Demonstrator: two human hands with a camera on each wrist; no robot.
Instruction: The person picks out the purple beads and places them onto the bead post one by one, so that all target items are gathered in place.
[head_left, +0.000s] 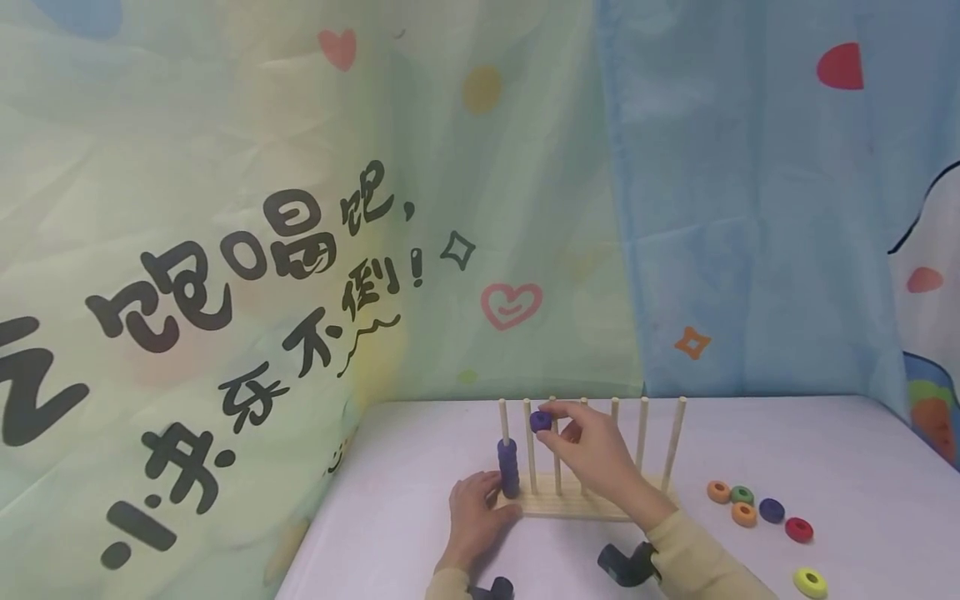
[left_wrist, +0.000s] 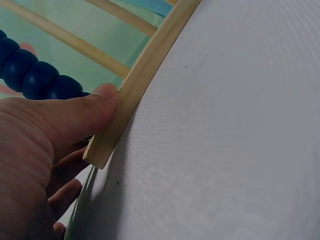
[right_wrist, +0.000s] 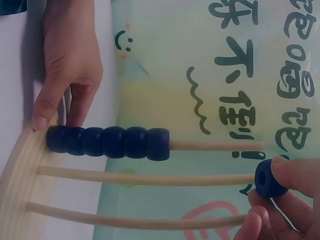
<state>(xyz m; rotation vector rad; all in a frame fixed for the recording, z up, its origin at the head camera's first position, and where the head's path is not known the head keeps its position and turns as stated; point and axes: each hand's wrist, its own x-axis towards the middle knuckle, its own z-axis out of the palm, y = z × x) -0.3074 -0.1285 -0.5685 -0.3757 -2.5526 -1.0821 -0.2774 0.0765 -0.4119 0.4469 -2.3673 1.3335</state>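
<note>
My right hand (head_left: 596, 450) pinches a dark blue bead (head_left: 540, 422) between thumb and fingers, high up among the peg tops. In the right wrist view, that bead (right_wrist: 275, 186) is right at the tip of the second peg (right_wrist: 150, 177), its hole facing the peg side. Several matching beads (head_left: 508, 471) are stacked on the leftmost peg of the wooden rack, whose base (head_left: 570, 504) lies on the table. My left hand (head_left: 476, 517) grips the base's left end, its thumb (left_wrist: 95, 107) on the near edge and the other fingers partly hidden behind.
Right of the rack lie loose beads: two orange (head_left: 744, 522), one green (head_left: 742, 502), one blue (head_left: 772, 518), one red (head_left: 799, 537) and one yellow (head_left: 812, 592). A printed curtain (head_left: 525, 208) hangs behind the white table (head_left: 390, 467). Dark wrist gear (head_left: 622, 569) sits by the right sleeve.
</note>
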